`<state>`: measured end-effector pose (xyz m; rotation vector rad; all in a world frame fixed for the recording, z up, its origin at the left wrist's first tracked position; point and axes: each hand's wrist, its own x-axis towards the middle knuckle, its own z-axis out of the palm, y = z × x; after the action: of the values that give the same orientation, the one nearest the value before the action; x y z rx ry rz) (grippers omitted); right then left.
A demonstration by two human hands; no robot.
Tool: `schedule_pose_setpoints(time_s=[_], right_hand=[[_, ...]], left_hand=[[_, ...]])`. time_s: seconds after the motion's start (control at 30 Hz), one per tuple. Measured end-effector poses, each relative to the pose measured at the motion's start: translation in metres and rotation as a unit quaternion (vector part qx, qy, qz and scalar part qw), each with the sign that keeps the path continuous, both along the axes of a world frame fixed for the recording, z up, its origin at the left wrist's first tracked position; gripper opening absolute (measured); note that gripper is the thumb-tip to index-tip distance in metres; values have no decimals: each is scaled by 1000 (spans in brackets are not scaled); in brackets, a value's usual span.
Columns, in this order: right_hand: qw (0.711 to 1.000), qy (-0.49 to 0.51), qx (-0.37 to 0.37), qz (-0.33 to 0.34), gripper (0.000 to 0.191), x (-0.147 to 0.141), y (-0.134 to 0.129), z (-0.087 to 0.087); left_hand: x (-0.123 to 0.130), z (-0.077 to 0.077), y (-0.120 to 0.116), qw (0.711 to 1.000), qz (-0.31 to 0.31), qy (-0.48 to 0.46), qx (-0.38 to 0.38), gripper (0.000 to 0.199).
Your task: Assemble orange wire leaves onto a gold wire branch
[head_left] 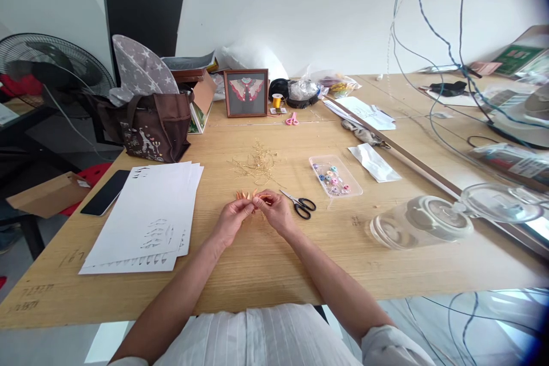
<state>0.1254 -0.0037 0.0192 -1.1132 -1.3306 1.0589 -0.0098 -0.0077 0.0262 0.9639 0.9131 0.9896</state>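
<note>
Over the table (334,263), my left hand (231,221) and right hand (274,211) meet, fingertips (259,201) pinched together on a small orange piece (243,196). My fingers hide its middle, so its shape is hard to make out; its long axis seems to run sideways, points aimed away from me, just below the gold wire (257,163).

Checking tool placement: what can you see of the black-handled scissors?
The scissors have two black loop handles and slim silvery blades, apparently closed, pointing up-left past the right hand. They lie flat on the light wooden table, just beside that hand and apparently not touching it. Nothing rests on them.
</note>
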Motion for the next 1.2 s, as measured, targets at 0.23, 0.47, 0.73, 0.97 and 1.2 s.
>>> schedule_pose_setpoints(time_s=[0.23,0.47,0.73,0.97,1.2], right_hand=[[996,-67,27,-56,16,-4,-3,-1],[1000,-3,8,8,24,-3,-3,1],[998,-60,-32,17,22,-9,-8,5],[995,-88,-49,22,19,-10,-9,4],[996,-77,-40,31,18,-7,-8,9]], left_hand=[[-2,0,1,982,69,148,99,21],[-2,-2,2,997,50,-35,-43,19],[-2,-6,5,988,113,-101,-42,16],[0,-3,5,985,124,-111,-53,18],[-1,-2,5,986,127,-99,-48,20]])
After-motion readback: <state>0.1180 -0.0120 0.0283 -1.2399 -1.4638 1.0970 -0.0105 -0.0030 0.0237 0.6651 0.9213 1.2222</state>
